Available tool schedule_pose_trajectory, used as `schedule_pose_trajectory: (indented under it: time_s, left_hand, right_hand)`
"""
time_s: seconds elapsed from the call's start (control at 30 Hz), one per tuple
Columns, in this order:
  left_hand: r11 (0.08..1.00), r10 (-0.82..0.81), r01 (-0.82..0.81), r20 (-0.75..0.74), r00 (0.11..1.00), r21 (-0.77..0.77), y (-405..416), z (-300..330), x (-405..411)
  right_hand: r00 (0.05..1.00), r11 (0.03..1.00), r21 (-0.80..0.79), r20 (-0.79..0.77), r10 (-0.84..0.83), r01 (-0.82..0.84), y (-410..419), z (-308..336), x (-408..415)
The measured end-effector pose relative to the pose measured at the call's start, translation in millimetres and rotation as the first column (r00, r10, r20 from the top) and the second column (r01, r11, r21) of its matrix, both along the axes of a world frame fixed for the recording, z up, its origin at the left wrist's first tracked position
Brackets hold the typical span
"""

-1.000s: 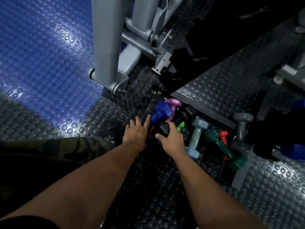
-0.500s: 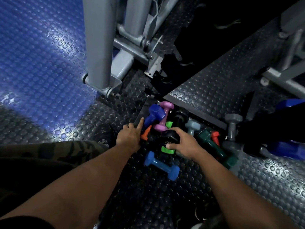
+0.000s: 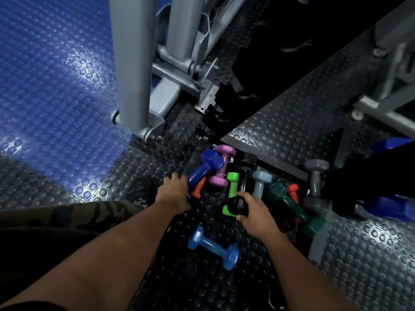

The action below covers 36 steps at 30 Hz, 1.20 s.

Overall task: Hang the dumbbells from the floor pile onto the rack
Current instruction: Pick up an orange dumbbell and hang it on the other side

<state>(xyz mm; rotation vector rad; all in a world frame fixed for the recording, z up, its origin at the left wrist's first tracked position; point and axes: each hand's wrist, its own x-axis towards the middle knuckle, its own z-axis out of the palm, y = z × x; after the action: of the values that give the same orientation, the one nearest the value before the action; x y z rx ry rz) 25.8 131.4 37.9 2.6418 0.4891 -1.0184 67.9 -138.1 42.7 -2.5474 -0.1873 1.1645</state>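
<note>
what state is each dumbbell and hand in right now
left hand: grips the dark blue dumbbell
right hand: fingers curled round the black dumbbell
light blue dumbbell: lying alone on the floor
green dumbbell: lying beside the black one
purple dumbbell: in the pile, partly under the dark blue one

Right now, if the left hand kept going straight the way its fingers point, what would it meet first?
The left hand is already at the near end of the dark blue dumbbell, so it would run into that first. The orange dumbbell lies just beneath; depth there is unclear.
</note>
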Motion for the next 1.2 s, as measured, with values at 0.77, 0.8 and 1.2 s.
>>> schedule_pose_trajectory:
  time_s: [0.77,0.8,1.2]
  left_hand:
    - [0.985,0.152,-0.145,0.081,0.985,-0.094,0,-20,-10]
    - [0.979,0.178,-0.168,0.091,0.980,-0.113,1,-21,-14]
    - [0.913,0.374,-0.355,0.063,0.925,-0.201,15,-19,-15]
  right_hand:
    - [0.972,0.978,0.117,0.141,-0.188,0.172,155,-8,89]
    - [0.969,0.982,0.128,0.186,-0.161,0.138,158,-6,85]
    - [0.983,0.976,0.210,0.181,0.015,-0.053,185,2,95]
